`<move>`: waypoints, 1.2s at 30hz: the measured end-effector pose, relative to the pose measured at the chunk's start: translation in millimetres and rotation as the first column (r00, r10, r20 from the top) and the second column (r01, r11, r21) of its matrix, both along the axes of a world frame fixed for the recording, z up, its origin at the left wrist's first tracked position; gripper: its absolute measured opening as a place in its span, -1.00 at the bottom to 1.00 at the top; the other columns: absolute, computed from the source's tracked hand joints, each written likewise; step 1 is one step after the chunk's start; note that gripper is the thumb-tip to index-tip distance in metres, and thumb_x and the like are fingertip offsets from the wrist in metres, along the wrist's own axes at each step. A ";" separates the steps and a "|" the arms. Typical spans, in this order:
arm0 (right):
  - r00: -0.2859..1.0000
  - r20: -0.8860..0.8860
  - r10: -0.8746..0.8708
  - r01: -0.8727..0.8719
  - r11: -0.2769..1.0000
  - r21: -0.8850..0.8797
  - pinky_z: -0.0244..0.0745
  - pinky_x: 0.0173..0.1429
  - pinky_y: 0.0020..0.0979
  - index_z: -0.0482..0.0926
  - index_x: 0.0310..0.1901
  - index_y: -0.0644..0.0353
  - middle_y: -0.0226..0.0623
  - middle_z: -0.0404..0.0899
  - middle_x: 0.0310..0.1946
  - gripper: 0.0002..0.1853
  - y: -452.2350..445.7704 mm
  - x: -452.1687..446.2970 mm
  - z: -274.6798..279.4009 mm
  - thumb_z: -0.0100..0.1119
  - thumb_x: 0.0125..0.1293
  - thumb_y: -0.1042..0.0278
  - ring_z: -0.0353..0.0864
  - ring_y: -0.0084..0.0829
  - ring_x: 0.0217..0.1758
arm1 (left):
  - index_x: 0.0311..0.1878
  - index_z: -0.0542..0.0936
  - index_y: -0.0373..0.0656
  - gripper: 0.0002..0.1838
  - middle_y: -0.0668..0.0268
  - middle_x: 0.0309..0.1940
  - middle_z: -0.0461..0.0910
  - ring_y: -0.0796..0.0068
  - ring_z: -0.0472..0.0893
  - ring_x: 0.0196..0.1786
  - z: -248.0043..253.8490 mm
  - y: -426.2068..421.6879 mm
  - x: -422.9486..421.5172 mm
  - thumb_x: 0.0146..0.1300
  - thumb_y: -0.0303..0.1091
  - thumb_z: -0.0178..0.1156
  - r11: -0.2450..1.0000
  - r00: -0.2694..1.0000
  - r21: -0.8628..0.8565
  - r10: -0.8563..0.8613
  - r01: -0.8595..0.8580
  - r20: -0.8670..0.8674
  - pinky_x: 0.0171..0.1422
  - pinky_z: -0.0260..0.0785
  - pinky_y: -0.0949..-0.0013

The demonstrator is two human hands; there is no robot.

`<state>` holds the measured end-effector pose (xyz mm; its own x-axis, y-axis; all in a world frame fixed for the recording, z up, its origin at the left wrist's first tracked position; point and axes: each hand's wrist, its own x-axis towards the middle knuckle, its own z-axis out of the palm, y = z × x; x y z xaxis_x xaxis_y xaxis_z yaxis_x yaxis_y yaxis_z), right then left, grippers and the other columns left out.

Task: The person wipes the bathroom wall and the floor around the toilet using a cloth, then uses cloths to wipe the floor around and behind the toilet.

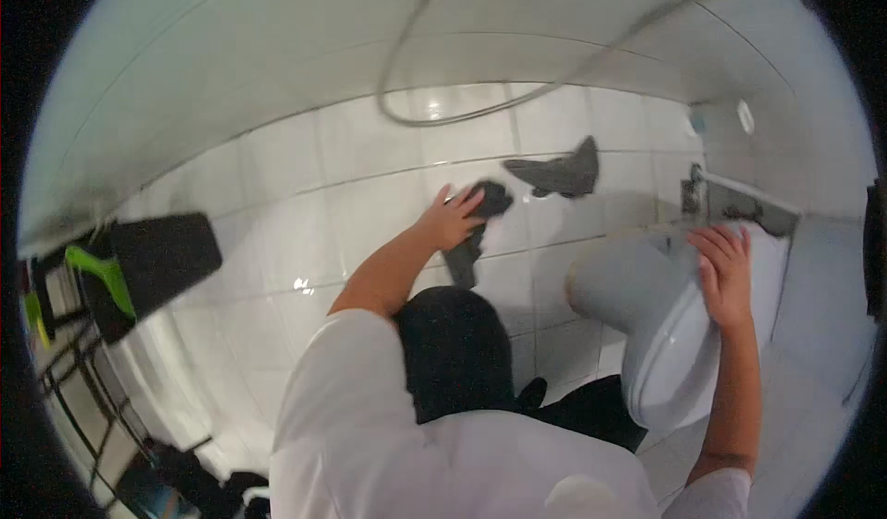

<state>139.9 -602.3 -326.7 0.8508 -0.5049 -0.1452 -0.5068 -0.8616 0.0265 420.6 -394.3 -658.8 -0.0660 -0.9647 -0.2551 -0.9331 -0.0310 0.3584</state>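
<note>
On the white tiled floor, my left hand (453,219) rests on a dark cloth (464,259), its fingers spread over the bunched upper end. A second dark grey cloth (565,170) lies crumpled on the floor to the right of that hand, apart from it. My right hand (723,265) lies on the rear part of the white toilet (665,353), fingers stretched out and nothing visible in them.
A flexible hose (434,122) hangs in a loop near the wall at the top. At the left stand a black bin-like object (171,265) with a green part (106,279) and a black metal rack (83,380). A pipe (739,185) runs behind the toilet.
</note>
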 end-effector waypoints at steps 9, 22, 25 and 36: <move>0.997 0.083 0.004 -0.008 0.999 0.054 0.05 0.25 -0.05 0.55 -0.13 0.05 -0.33 0.55 -0.14 -0.67 -13.0 -9.5 -12.2 0.04 0.07 0.15 0.41 -0.22 0.01 | 0.27 0.21 -0.08 -0.38 0.03 0.34 -0.07 0.03 -0.04 0.38 -26.3 -66.8 17.3 0.09 -0.27 0.05 0.621 0.606 -0.124 0.783 -0.774 0.140 0.38 -0.20 -0.05; 0.985 0.171 0.012 -0.014 1.000 0.016 0.14 0.19 -0.06 0.57 -0.16 0.04 -0.33 0.56 -0.18 -0.67 -15.1 -12.1 -16.5 0.10 0.07 0.08 0.45 -0.24 -0.06 | 0.15 0.36 -0.10 -0.40 -0.11 0.13 0.24 -0.12 0.29 0.12 98.7 -189.8 -53.4 -0.09 -0.57 0.00 0.644 0.849 -0.582 0.223 -0.497 -0.479 0.25 0.13 0.10; 0.983 0.183 0.005 -0.010 0.999 0.030 0.14 0.18 -0.06 0.57 -0.17 0.04 -0.33 0.56 -0.20 -0.67 -16.2 -11.3 -16.8 0.10 0.07 0.07 0.45 -0.24 -0.05 | 0.12 0.42 0.00 -0.41 -0.07 0.17 0.24 -0.06 0.27 0.19 103.0 -238.7 -44.7 -0.11 -0.52 0.04 0.785 0.883 -0.471 0.197 -0.403 -0.426 0.29 0.13 0.19; 0.987 0.160 -0.028 0.015 0.997 0.078 0.12 0.19 -0.04 0.56 -0.15 0.03 -0.33 0.56 -0.19 -0.64 -19.6 -10.9 -13.6 0.11 0.05 0.04 0.44 -0.25 -0.03 | 0.05 0.48 0.15 -0.43 0.08 0.17 0.23 -0.06 0.26 0.14 -22.2 -180.7 -107.0 -0.16 -0.43 0.23 0.972 0.953 -0.210 0.040 -0.107 -0.301 0.24 0.18 0.14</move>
<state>129.0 -622.0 -340.3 0.8553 -0.5161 -0.0464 -0.5177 -0.8469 -0.1217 313.6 -575.0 -681.0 -0.0318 -0.9994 -0.0146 -0.7840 0.0159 0.6206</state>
